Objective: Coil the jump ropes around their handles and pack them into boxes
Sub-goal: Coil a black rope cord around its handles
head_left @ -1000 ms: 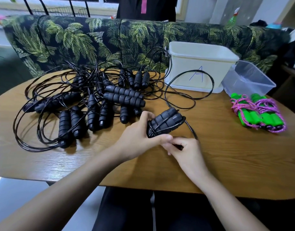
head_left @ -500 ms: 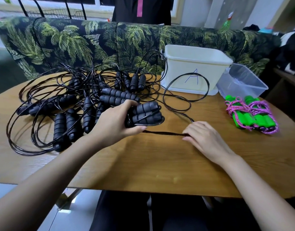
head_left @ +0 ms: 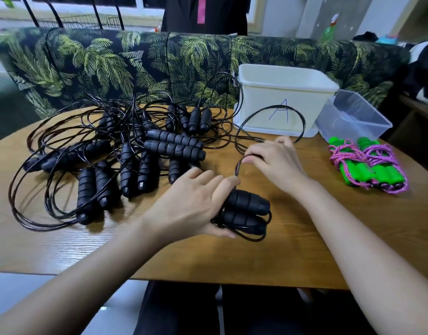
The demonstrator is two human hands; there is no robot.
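Note:
My left hand [head_left: 193,204] grips a pair of black foam handles [head_left: 247,211] held side by side just above the wooden table [head_left: 329,238], with a few turns of black cord around them. My right hand [head_left: 273,163] pinches that rope's black cord [head_left: 238,168] a short way above the handles; the cord loops on past the white box marked A [head_left: 285,102]. A tangled pile of several black jump ropes [head_left: 126,155] lies at the left.
A clear plastic box [head_left: 353,119] stands right of the white box. Two green-handled ropes bound with pink cord [head_left: 367,165] lie at the table's right. A palm-print sofa [head_left: 135,64] runs behind the table. A person in black stands behind it.
My left hand has brought the handles down and to the right, nearer to me. My right hand has lifted off the table and moved back left, pulling the cord up over the handles.

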